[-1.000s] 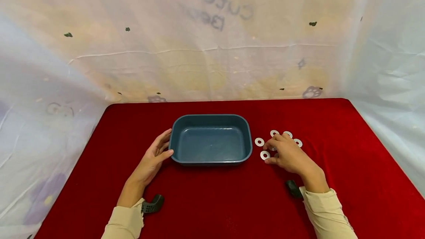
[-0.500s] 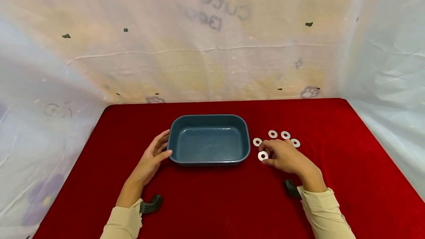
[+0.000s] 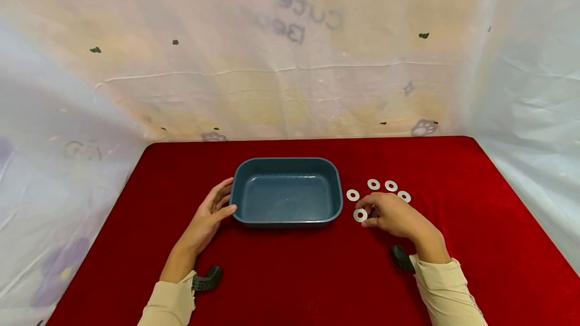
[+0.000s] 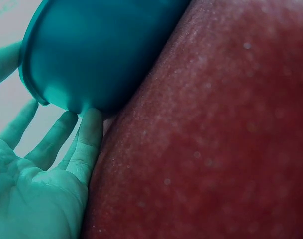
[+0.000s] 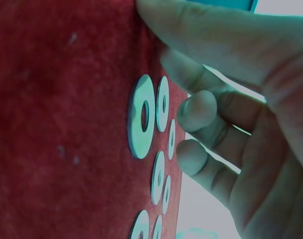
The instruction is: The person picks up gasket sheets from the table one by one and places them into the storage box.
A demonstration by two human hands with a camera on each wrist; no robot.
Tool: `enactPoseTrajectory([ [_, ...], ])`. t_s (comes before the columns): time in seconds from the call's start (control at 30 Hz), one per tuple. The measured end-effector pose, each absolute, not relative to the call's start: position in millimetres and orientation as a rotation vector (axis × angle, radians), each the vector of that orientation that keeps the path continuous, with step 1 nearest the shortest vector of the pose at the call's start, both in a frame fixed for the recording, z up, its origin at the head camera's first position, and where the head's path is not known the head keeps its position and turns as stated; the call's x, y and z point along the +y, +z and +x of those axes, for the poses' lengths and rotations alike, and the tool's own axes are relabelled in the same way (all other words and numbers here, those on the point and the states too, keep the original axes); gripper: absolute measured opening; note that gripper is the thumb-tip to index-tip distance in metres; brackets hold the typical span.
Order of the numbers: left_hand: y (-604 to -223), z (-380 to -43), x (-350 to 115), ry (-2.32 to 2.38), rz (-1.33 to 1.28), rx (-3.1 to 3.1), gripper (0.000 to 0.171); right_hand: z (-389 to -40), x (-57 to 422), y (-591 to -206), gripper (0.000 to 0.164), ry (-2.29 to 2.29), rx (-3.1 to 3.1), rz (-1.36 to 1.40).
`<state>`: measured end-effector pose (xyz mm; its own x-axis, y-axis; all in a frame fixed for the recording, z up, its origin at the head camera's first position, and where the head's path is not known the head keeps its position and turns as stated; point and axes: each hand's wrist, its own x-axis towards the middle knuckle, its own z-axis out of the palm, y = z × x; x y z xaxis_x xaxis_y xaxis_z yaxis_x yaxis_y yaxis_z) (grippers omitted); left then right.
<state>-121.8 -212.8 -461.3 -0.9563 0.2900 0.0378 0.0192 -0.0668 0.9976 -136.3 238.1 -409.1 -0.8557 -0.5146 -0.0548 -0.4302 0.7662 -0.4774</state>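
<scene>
A blue rectangular basin [image 3: 287, 200] stands in the middle of the red cloth. My left hand [image 3: 206, 220] rests against its left end; the left wrist view has extended fingers [image 4: 91, 129] touching the basin wall [image 4: 101, 55]. Right of the basin, the thumb and forefinger of my right hand [image 3: 401, 215] pinch opposite edges of a flat metal washer [image 3: 360, 215] at cloth level. From the right wrist, the thumb [image 5: 201, 30] hides that washer, while another washer [image 5: 137, 142] lies close below. The other fingers curl loosely above the cloth.
More washers lie around the right hand, including one [image 3: 353, 195] beside the basin and others [image 3: 373, 184] behind the fingers. Some are covered by the hand in the head view. A patterned cloth wall [image 3: 290, 89] rises behind the table.
My right thumb and forefinger have drawn slightly left and nearer, around the closest washer, uncovering the washers behind. The left hand and the basin have not moved.
</scene>
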Motion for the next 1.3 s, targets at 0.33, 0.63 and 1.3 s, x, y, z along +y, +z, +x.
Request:
enactPoseTrajectory([
  [0.33, -458.6, -120.9, -211.8, 2.145, 0.326, 2.015, 0.068, -139.2, 241.8, -410.3, 0.028, -0.805, 2.748, -0.719],
  [0.63, -461.2, -120.7, -213.6, 2.135, 0.336, 2.027, 0.068, -140.5, 244.1, -412.1, 0.031, -0.867, 2.804, -0.741],
  [1.3, -460.0, -121.8, -213.5, 2.122, 0.325, 2.045, 0.063, -140.6, 244.7, -405.4, 0.032, -0.814, 2.876, -0.704],
])
